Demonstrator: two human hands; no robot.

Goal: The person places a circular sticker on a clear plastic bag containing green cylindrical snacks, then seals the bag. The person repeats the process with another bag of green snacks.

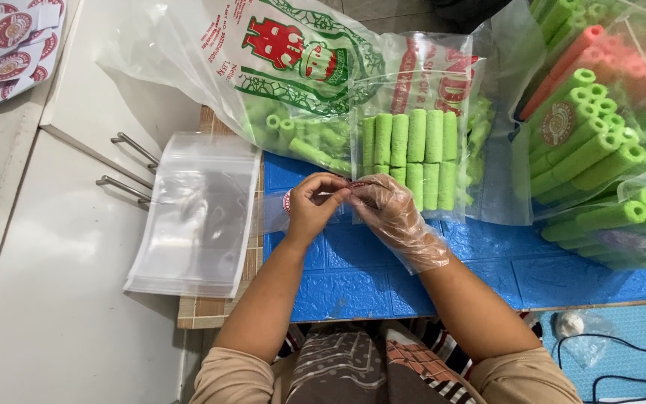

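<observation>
Item in hand: small clear pouch (278,212) with a round red-and-white sticker at its mouth, held over the blue embossed mat (383,265), near its left edge. Left hand (314,206) bare, fingertips pinched on the pouch's top edge. Right hand (390,213) in a thin plastic glove, fingertips pressed to the same spot (exact grip hidden). Pouch apparently empty, so filling not yet begun.

Just beyond: 1 sealed pack of green rolls (413,153), done. Far right: heap of packed green and pink rolls (600,127). Behind left: large printed bag of loose green rolls (293,90). Left: stack of empty zip bags (200,213) overhanging the mat's edge.

Open room: bare mat between the forearms and to the right.
</observation>
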